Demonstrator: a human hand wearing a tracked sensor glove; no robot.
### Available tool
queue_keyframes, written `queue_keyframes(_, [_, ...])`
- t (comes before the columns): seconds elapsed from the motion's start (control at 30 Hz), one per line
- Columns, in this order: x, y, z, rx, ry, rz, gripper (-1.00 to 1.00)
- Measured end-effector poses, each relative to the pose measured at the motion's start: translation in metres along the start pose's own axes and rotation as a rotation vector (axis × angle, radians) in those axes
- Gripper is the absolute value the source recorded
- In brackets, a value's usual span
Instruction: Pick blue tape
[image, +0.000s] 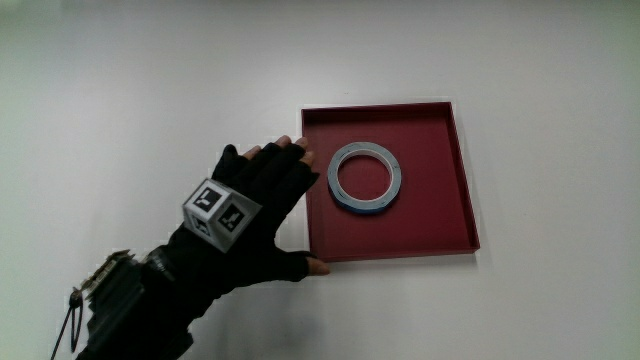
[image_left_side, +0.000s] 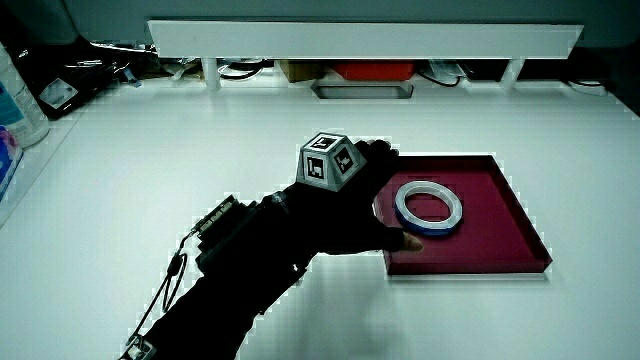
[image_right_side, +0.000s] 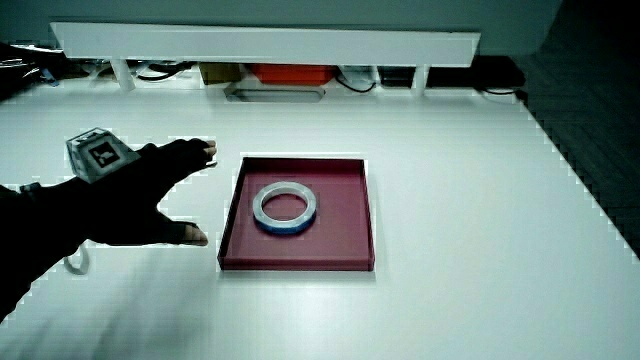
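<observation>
- We see the blue tape lying flat inside a shallow red tray on the white table.
- The roll sits near the middle of the tray, apart from all four walls; both side views show it the same way.
- The hand hovers at the tray's edge, just beside the tape and not touching it.
- Its fingers are spread and relaxed, holding nothing, and their tips reach over the tray's nearest wall toward the roll.
- The thumb points at the tray corner nearer to the person.
- We see the patterned cube on the back of the glove, and in a side view it stands higher than the tape.
</observation>
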Motion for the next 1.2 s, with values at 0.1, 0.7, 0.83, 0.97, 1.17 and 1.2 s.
queue_keyframes(0.1, [0.007,0.011,-0.007,-0.025,0.068,-0.013,0.00])
queue_keyframes(0.7, [0.014,0.064,-0.051,-0.122,0.065,0.020,0.00])
queue_keyframes(0.83, [0.018,0.075,-0.058,-0.128,0.087,0.021,0.00])
queue_keyframes(0.97, [0.021,0.081,-0.062,-0.139,0.096,0.022,0.00])
queue_keyframes(1.17, [0.022,0.091,-0.072,-0.124,0.091,0.018,0.00])
queue_keyframes(1.2, [0.023,0.092,-0.072,-0.130,0.099,0.029,0.00])
